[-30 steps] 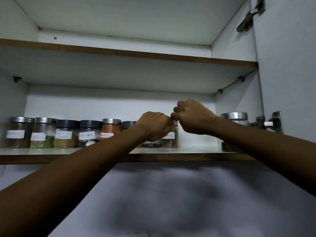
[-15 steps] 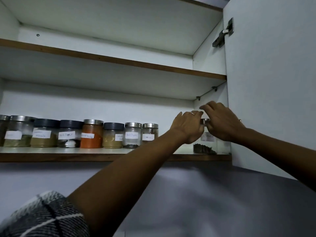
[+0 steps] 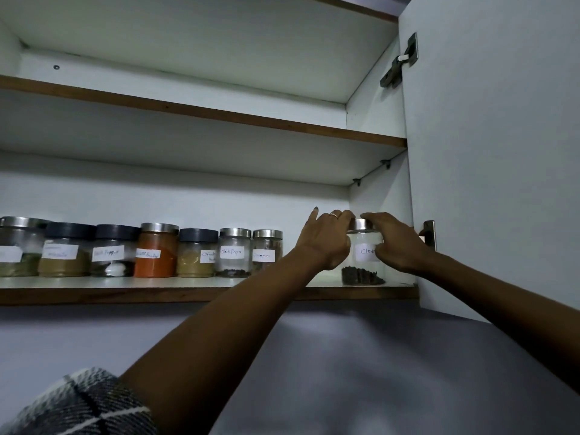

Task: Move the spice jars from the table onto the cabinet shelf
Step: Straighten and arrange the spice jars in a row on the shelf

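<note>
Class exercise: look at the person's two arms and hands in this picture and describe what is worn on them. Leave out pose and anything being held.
Both forearms are bare to the frame edge. The left hand wears a thin metallic ring on one finger. The right hand shows no ring or band in view. At the lower left, a grey-and-white checked fabric sleeve covers the left upper arm.

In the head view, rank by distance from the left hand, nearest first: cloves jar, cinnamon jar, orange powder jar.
1. cloves jar: touching the left hand, at its right.
2. cinnamon jar: just left of it.
3. orange powder jar: farther left along the row.
</note>
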### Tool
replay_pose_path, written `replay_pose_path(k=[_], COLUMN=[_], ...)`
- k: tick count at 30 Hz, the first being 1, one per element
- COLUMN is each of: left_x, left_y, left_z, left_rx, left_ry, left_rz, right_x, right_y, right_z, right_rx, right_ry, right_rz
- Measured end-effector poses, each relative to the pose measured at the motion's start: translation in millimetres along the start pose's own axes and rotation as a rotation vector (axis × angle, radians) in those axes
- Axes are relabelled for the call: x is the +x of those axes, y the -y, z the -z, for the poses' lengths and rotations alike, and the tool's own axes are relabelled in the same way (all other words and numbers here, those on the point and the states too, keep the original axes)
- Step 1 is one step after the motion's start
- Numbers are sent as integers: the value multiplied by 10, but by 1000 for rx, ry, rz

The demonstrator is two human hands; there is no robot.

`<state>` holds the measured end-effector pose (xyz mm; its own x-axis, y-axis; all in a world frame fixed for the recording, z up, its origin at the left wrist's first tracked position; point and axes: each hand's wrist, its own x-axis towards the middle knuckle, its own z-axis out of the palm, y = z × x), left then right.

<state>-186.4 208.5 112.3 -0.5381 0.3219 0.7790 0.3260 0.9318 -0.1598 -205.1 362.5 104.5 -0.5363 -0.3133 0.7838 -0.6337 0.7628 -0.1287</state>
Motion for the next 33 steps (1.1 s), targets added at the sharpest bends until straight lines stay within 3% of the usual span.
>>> replay_pose_path(k=[17,26,33], left_x=[70,278,432], left_y=[721,1092,1167], left_z=[-221,-498,-563], left_rx=[130,299,558], left_ry=[34,165,294], left_rz=[93,168,172], right_x=[510,917,1111], right_y=[100,70,114], right_z=[-645,-1124,-1286], right_rx=[-24,-104,-201], right_ry=[60,135,211], right_rz=[43,38,34])
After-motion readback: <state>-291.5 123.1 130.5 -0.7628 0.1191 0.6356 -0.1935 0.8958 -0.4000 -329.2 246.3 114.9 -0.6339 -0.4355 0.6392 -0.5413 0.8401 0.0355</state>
